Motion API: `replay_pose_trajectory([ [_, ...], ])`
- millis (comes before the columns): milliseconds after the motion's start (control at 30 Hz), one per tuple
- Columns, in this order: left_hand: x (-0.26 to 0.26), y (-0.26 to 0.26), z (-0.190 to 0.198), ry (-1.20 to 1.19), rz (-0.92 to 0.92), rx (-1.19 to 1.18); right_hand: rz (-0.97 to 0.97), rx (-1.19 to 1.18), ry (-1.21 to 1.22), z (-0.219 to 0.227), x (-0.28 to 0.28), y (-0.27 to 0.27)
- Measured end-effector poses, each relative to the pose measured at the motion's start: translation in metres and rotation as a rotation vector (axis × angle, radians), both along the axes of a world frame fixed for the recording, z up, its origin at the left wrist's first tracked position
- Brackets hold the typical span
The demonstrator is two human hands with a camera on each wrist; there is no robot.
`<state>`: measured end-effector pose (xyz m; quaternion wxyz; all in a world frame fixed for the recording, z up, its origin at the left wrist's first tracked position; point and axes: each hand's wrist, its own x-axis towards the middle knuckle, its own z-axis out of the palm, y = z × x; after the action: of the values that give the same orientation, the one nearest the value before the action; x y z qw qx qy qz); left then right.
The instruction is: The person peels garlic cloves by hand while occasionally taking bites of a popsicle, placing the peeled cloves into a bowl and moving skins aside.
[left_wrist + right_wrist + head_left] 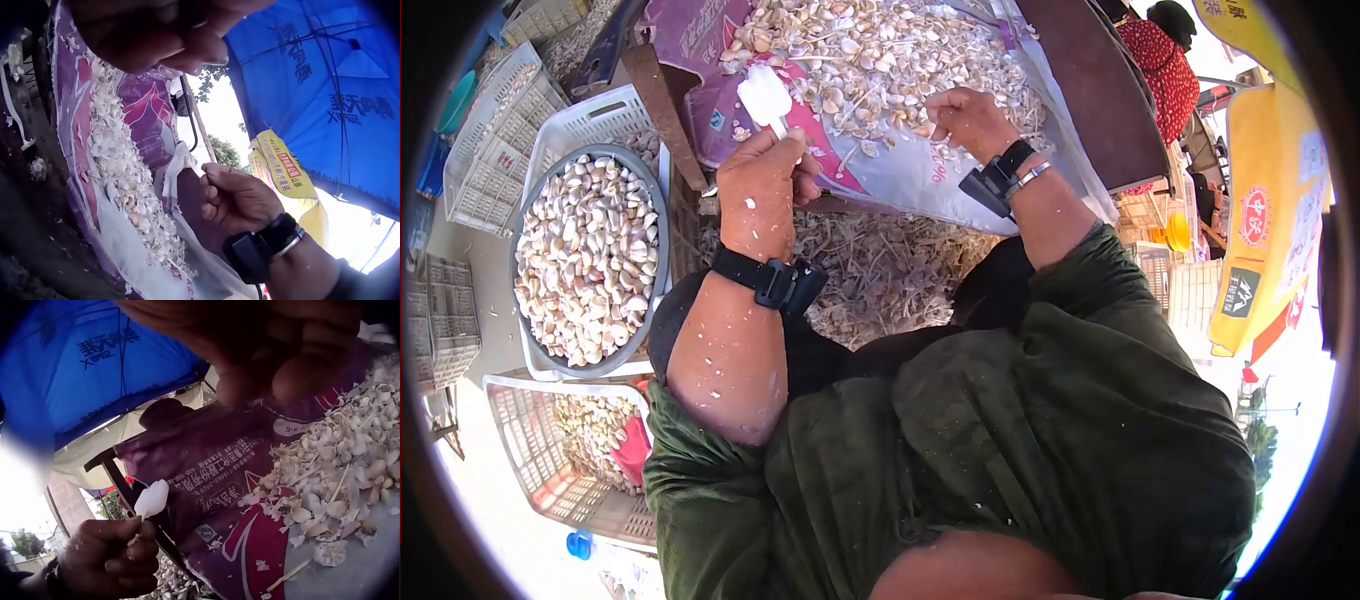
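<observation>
Head view: a white garlic piece [765, 97] is gripped upright in the left hand [757, 190], likely for peeling; a clove, hidden, seems pinched by the right hand [968, 119] over the garlic pile [880, 50].

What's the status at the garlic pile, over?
Left hand grips white garlic piece. Right hand curled in garlic pile on purple sack. Nothing between them.
</observation>
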<state>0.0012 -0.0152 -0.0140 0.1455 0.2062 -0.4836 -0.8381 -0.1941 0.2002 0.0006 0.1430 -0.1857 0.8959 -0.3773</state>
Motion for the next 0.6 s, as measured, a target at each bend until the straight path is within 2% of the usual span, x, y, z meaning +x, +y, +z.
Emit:
replay_pose_trajectory([
  [67,-0.005,0.002,-0.001,0.013,0.018,-0.018,0.177,0.144,0.178,-0.023,-0.018,-0.004],
  [133,-0.009,0.004,0.0,-0.001,0.015,-0.02,0.234,0.209,0.223,-0.047,-0.042,-0.013],
  [200,-0.012,0.006,0.0,-0.005,-0.006,-0.037,0.576,0.537,0.747,-0.056,-0.051,-0.025],
  [233,-0.014,0.007,0.0,-0.013,-0.008,-0.037,0.524,0.529,0.571,-0.056,-0.053,-0.03],
  [333,-0.017,0.008,-0.001,-0.059,-0.019,-0.055,0.491,0.489,0.642,-0.06,-0.05,-0.036],
  [467,-0.019,0.01,-0.004,-0.068,-0.052,-0.051,0.471,0.562,0.554,-0.064,-0.062,-0.037],
  [533,-0.018,0.012,-0.005,-0.074,-0.065,-0.052,0.45,0.521,0.453,-0.062,-0.066,-0.035],
  [600,-0.017,0.014,-0.007,-0.076,-0.065,-0.064,0.442,0.605,0.416,-0.06,-0.07,-0.034],
])
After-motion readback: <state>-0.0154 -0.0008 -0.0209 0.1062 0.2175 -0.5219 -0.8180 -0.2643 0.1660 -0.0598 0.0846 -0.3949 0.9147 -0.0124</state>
